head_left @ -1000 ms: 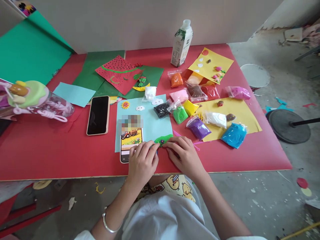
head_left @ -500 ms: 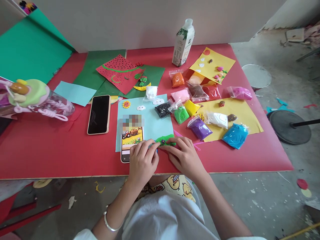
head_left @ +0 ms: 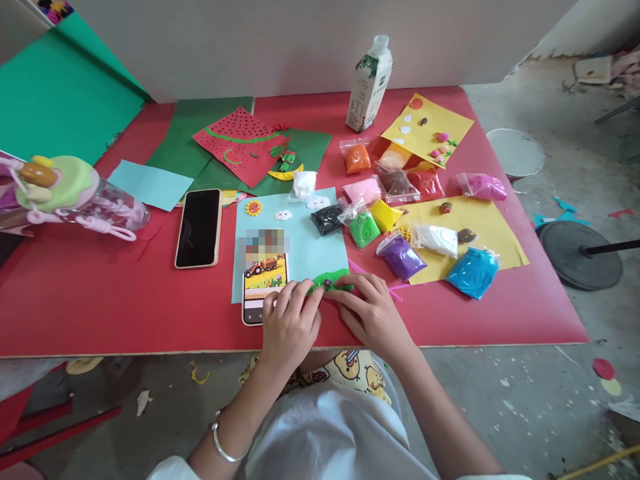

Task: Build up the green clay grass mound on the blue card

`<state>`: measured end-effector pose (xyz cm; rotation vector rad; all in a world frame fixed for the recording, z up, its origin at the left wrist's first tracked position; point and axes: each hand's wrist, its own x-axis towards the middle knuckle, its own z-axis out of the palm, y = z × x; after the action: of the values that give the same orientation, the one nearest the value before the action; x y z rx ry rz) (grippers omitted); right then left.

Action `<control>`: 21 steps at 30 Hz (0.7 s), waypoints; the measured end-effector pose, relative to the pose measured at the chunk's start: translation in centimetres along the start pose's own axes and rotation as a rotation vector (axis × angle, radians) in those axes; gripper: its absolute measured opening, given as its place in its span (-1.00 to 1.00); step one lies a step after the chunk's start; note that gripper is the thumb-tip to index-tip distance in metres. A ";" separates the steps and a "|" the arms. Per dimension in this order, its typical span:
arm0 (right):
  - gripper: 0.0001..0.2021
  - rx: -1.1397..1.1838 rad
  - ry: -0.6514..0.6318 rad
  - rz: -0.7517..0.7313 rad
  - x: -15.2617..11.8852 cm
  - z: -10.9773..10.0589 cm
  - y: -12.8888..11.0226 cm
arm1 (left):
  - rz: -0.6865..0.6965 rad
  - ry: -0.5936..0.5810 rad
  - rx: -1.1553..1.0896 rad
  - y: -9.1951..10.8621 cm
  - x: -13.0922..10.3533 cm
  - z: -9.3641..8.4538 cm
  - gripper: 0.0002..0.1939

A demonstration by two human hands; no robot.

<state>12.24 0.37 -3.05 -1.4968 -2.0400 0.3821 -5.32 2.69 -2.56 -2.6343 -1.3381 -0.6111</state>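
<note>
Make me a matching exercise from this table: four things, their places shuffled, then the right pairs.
Things:
1. green clay
2. lit phone
3. dark-screened phone
4. carton

Places:
A. standing at the back of the red tabletop
B. left of the light blue sheet
C. at the fingertips of the left hand and right hand
D. partly hidden by the left hand

Pairs: 1-C, 2-D, 3-B, 4-A
</note>
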 end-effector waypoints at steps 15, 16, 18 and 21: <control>-0.77 0.000 0.021 0.001 0.0 0.1 0.1 | 0.010 0.032 0.058 0.1 -0.1 -0.1 -0.74; -0.77 0.002 0.020 0.002 0.0 0.2 0.1 | 0.013 0.035 0.061 0.1 -0.1 -0.1 -0.73; -0.76 0.004 0.025 -0.001 0.0 0.2 0.1 | 0.021 0.035 0.065 0.1 -0.1 -0.2 -0.73; -0.76 0.004 0.025 0.000 0.0 0.2 0.1 | 0.025 0.027 0.062 0.1 -0.2 -0.1 -0.76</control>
<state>12.21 0.40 -3.28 -1.4925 -2.0187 0.3651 -5.36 2.48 -2.50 -2.5810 -1.2930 -0.5899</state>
